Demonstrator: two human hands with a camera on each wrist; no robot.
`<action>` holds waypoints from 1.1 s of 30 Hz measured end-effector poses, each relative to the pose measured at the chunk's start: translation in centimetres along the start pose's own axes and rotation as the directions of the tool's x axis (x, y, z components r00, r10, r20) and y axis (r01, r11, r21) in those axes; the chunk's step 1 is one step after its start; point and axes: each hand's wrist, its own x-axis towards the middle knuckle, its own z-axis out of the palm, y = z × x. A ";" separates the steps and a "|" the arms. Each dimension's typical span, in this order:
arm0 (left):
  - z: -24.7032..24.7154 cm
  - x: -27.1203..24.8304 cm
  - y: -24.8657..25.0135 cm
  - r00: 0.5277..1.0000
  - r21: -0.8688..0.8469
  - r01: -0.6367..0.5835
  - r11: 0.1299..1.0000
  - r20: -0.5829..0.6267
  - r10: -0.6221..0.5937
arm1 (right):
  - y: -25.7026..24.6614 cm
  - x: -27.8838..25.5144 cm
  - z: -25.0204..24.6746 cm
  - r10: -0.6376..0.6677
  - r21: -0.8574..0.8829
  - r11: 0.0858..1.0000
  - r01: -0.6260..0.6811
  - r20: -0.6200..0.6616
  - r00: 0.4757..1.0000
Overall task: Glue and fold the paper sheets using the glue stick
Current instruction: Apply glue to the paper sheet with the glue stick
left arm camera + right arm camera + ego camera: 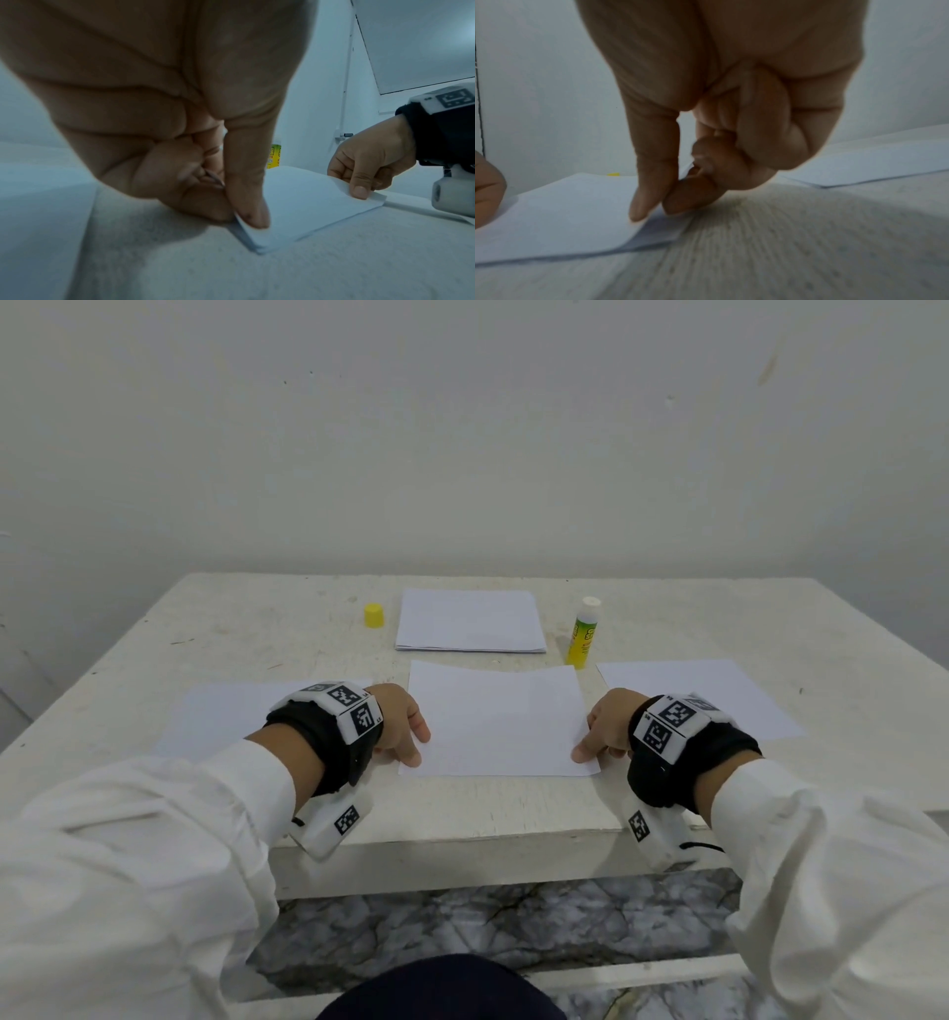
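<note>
Paper lies in four places on the white counter [154,629]. One sheet [495,719] sits in the middle near the front edge, and both hands work its near corners. The left hand [403,721] has its grip clamped on the near left corner, thumb on top and a finger beneath, with the corner lifted slightly off the counter. The right hand [606,726] pinches the near right corner the same way, thumb above and fingertip under the raised edge; its other fingers are curled into the palm.

A second sheet [221,716] lies flat to the left, partly hidden by the left wrist, and a third sheet [719,690] lies flat to the right, reaching toward the right edge of the counter. A stack of paper [470,621] sits farther back, just beyond the middle sheet.

One glue stick [583,634] stands upright and uncapped just beyond the far right corner of the middle sheet, between the stack and the right sheet. One yellow cap [374,615] stands alone just left of the stack.

Bare counter shows along the near edge in front of the middle sheet, across the far left, and at the far right behind the glue stick. A plain wall [462,428] rises behind the far edge.
</note>
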 end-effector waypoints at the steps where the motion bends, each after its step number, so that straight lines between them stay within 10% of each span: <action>1: 0.0 0.0 0.0 1.000 0.006 -0.001 1.000 -0.001 0.001 | 0.0 0.1 0.1 -0.002 -0.003 1.000 0.002 -0.003 1.000; 10: -0.2 0.0 0.9 0.999 0.357 -0.034 0.934 -0.001 0.037 | -1.5 -0.9 0.2 0.008 -0.251 0.968 -0.024 -0.064 0.998; 23: -0.6 5.1 -0.8 0.997 0.693 -0.070 0.717 0.062 0.038 | -14.2 1.1 4.8 -0.324 -0.512 0.772 0.376 0.192 0.926; 33: -0.9 5.2 -0.2 0.996 0.678 -0.087 0.730 0.084 0.041 | -4.6 0.8 -0.2 -0.199 -0.544 0.785 0.298 0.234 0.952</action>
